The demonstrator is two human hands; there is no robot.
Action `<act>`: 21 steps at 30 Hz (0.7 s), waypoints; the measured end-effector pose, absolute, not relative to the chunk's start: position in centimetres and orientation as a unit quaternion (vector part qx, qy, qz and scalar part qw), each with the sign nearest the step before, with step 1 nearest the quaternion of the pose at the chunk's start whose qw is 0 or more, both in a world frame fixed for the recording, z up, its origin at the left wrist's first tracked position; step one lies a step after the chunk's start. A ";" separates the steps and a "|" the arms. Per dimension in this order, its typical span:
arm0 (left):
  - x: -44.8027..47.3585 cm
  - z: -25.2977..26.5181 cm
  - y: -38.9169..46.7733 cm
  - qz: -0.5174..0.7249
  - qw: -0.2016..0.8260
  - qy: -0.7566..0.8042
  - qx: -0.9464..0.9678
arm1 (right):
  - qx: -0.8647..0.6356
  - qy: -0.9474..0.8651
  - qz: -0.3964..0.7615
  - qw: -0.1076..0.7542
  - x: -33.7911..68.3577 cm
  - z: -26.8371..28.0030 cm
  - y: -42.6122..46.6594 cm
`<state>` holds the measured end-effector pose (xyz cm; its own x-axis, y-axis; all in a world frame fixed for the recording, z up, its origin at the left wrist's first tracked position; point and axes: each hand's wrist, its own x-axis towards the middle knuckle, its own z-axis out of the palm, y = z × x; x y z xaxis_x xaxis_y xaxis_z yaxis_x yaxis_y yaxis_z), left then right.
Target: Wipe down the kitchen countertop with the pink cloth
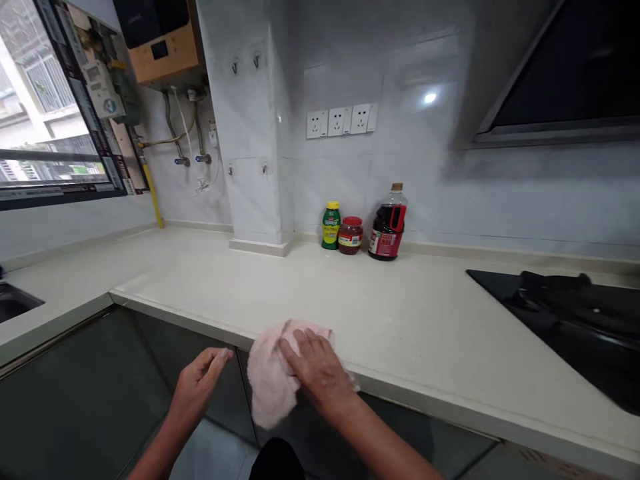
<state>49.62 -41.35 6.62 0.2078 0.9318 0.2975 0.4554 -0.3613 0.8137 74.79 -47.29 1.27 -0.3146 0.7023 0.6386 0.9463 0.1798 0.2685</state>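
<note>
A pale pink cloth [270, 380] lies partly on the white countertop [400, 327], and one side of it hangs down over the front edge. My right hand [320, 367] presses on the cloth at the counter's edge, its fingers bent over the fabric. Left of the cloth and apart from it, my left hand [200, 380] hovers in front of the cabinet doors. Its fingers are curled in with the thumb against them, and nothing shows in it.
Against the back wall stand a green bottle with a yellow cap [331, 227], a red-lidded jar [351, 236] and a large dark sauce bottle [387, 227]. A black gas stove [575, 320] is at right, under a range hood [565, 80]. A sink [17, 300] is at far left.
</note>
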 end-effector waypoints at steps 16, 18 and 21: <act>61.1 7.0 -30.6 0.389 0.058 0.323 0.861 | -0.697 -0.590 -0.354 0.201 94.4 -2.1 -67.3; 61.5 6.3 -30.6 0.364 0.053 0.315 0.875 | -0.711 -0.565 -0.382 0.170 92.5 -2.0 -65.9; 61.5 5.4 -30.3 0.339 0.022 0.329 0.881 | -0.698 -0.560 -0.406 0.184 87.6 -1.7 -60.9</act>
